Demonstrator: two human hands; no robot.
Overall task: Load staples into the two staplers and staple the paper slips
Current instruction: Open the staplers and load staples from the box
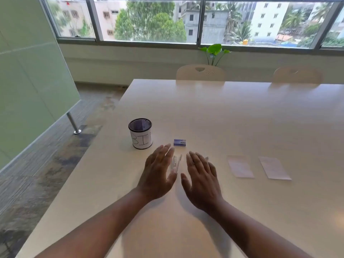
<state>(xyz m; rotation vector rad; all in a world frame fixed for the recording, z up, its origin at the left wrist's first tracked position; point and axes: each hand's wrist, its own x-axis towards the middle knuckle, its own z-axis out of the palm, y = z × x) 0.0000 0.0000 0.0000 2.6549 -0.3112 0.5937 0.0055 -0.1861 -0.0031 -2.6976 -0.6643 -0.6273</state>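
Observation:
A pale stapler [176,163] lies on the white table [242,118] between my two hands, its top and base spread apart. My left hand [158,174] hovers flat just left of it, fingers apart, holding nothing. My right hand [202,180] hovers just right of it, also flat and empty. A second pale object [206,158], mostly hidden, peeks out behind my right fingers. A small blue staple box [179,142] sits just beyond the hands. Two white paper slips [240,166] [274,167] lie to the right.
A black mesh cup [140,133] wrapped in a white label with handwritten letters stands at the left, near the table's left edge. Two chairs [200,72] [297,75] stand at the far side. A green glass partition [28,81] runs along the left.

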